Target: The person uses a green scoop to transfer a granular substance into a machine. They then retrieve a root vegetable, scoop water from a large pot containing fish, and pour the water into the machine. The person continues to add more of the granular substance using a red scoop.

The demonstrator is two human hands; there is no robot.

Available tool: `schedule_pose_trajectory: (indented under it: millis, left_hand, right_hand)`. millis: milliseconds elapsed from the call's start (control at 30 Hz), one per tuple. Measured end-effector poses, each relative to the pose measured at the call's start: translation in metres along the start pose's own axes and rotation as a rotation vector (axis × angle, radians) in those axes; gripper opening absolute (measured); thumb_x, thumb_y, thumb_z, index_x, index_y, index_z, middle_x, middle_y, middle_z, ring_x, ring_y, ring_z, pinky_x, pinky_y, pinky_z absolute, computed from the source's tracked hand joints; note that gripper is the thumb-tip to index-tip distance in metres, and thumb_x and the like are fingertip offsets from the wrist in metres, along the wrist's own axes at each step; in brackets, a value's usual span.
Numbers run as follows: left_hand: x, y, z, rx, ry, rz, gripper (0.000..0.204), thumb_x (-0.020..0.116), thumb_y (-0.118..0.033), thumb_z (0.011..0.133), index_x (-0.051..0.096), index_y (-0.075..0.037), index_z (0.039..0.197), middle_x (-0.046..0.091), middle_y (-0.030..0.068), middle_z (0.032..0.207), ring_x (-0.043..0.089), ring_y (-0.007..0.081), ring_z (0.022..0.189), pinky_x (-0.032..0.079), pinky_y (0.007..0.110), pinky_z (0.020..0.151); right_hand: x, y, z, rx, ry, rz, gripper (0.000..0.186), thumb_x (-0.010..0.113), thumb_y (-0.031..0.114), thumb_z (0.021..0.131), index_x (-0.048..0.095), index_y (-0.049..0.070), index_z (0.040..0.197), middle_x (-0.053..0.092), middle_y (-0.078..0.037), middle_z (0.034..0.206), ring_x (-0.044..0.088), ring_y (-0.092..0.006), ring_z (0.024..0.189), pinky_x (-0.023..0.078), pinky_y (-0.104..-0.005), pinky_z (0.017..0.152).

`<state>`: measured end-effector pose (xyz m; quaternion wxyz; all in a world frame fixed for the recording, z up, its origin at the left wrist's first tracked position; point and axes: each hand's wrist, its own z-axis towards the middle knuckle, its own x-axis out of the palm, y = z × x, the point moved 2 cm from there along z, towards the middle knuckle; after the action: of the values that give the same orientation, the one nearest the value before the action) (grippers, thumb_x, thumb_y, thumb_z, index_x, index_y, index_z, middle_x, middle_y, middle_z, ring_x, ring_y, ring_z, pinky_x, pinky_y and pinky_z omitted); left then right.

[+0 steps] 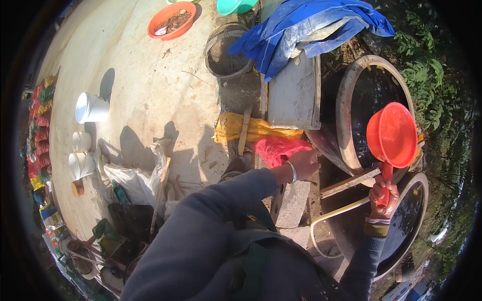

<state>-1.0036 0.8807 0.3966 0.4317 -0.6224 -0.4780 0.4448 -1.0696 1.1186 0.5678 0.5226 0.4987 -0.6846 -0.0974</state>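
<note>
My right hand (384, 197) is closed round the handle of a red plastic water dipper (391, 134). The dipper's round bowl is held above the near edge of a large round vat (345, 118) with dark water inside. My left hand (304, 164), a silver bracelet on its wrist, has its fingers curled in; what they hold, if anything, is hidden. Just left of it lies a crumpled pinkish-red mesh bag (278, 149), beside a yellow one (233, 128).
A second water-filled vat (420, 200) stands below my right hand. A wooden strip (349, 184) and a pale hose (334, 214) lie nearby. Farther off are a blue tarp (311, 25), a wire basket (226, 50), an orange basin (173, 32) and white buckets (95, 109).
</note>
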Motion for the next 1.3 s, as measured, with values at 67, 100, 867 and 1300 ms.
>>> schedule_pose_trajectory:
  millis: [67, 100, 867, 1300]
  left_hand:
    - [-0.047, 0.045, -0.069, -0.092, -0.06, 0.12, 0.038, 0.061, -0.02, 0.079, 0.057, -0.006, 0.114, 0.066, 0.0123, 0.085, 0.065, 0.0278, 0.078, 0.051, 0.036, 0.072]
    - [-0.072, 0.066, -0.108, -0.114, -0.162, 0.268, 0.033, 0.059, -0.018, 0.08, 0.058, -0.008, 0.111, 0.066, 0.0125, 0.084, 0.064, 0.0282, 0.079, 0.05, 0.037, 0.07]
    - [0.039, 0.314, -0.67, -1.135, -1.442, -1.051, 0.022, 0.058, -0.016, 0.084, 0.058, -0.006, 0.105, 0.063, 0.0076, 0.076, 0.06, 0.0208, 0.056, 0.044, 0.032, 0.04]
    - [0.023, 0.284, -0.665, -0.847, -1.924, -1.584, 0.024, 0.055, -0.016, 0.084, 0.056, -0.005, 0.106, 0.063, 0.0137, 0.08, 0.057, 0.0251, 0.052, 0.044, 0.037, 0.041]
  right_hand:
    - [0.023, -0.001, -0.008, 0.069, 0.099, 0.031, 0.06, 0.047, 0.009, 0.086, 0.021, -0.006, 0.138, 0.047, -0.007, 0.077, 0.048, -0.0149, 0.048, 0.043, -0.0303, 0.039]
    - [0.034, -0.003, -0.011, 0.091, 0.119, 0.0, 0.061, 0.046, 0.009, 0.086, 0.019, -0.006, 0.139, 0.047, -0.008, 0.078, 0.049, -0.0151, 0.048, 0.043, -0.0305, 0.04]
    - [0.386, -0.332, 0.066, 0.779, 0.715, -0.372, 0.059, 0.05, 0.011, 0.088, 0.022, -0.005, 0.137, 0.046, -0.008, 0.074, 0.042, -0.0109, 0.04, 0.041, -0.0255, 0.034]
    - [0.536, -0.554, 0.175, 1.001, 0.907, -0.636, 0.051, 0.047, 0.018, 0.091, 0.031, 0.001, 0.137, 0.048, -0.005, 0.079, 0.045, -0.01, 0.049, 0.04, -0.0244, 0.04]
